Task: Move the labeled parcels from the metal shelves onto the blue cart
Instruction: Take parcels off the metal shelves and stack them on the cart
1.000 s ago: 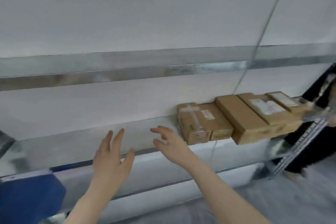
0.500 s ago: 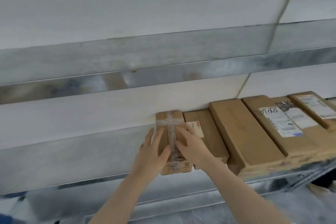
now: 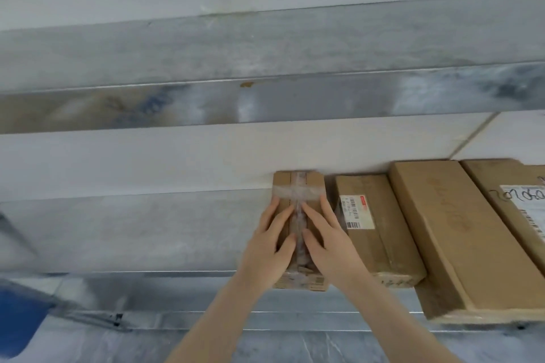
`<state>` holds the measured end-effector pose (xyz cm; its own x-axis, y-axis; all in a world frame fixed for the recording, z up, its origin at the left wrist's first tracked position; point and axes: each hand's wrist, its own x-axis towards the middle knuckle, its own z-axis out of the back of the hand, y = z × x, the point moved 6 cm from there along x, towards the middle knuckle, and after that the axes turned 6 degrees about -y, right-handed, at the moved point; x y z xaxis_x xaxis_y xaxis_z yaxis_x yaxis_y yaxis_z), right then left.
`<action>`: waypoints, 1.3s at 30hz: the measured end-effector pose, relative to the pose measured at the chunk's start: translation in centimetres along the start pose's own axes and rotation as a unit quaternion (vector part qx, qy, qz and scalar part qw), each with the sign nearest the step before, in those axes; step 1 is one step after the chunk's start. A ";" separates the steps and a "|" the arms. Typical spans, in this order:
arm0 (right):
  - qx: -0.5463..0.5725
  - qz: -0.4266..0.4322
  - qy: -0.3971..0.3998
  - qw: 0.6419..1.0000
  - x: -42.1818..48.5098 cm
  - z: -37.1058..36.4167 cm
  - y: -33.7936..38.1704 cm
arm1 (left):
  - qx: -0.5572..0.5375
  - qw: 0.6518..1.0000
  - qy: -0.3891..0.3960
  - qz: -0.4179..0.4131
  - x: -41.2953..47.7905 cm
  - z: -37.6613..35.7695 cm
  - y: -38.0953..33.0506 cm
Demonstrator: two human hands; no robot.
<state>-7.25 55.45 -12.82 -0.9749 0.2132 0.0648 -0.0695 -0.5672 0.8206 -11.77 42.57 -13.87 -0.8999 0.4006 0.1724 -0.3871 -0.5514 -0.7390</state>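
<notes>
A small brown taped parcel [image 3: 298,186] lies on the metal shelf [image 3: 132,233], its front end at the shelf's lip. Both my hands rest on its top. My left hand [image 3: 269,247] covers the left half, with fingers reaching the left edge. My right hand [image 3: 327,242] covers the right half, fingers pointing toward the wall. To its right sits a parcel with a white barcode label [image 3: 371,215], with a narrow gap between the two. A corner of the blue cart [image 3: 17,324] shows at the lower left.
Right of the barcode parcel lie a long plain box [image 3: 454,230] overhanging the lip and a box with a handwritten label [image 3: 516,186]. An upper metal shelf [image 3: 265,97] runs overhead. The white wall stands close behind the parcels. Grey floor lies below.
My hands went from open in the air in front of the shelf to resting on the taped parcel. The view has closed in on the shelf, and the cart has slid toward the left edge.
</notes>
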 end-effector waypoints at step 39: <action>0.132 0.389 0.522 0.748 -29.9 -63.7 62.8 | 0.144 0.745 -0.405 0.510 -55.1 65.0 21.3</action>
<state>4.03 -37.20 0.60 -0.3428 -0.9143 0.2157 0.5144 0.0094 0.8575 16.46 -38.82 3.21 -0.5363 -0.8432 0.0387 0.6597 -0.4473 -0.6039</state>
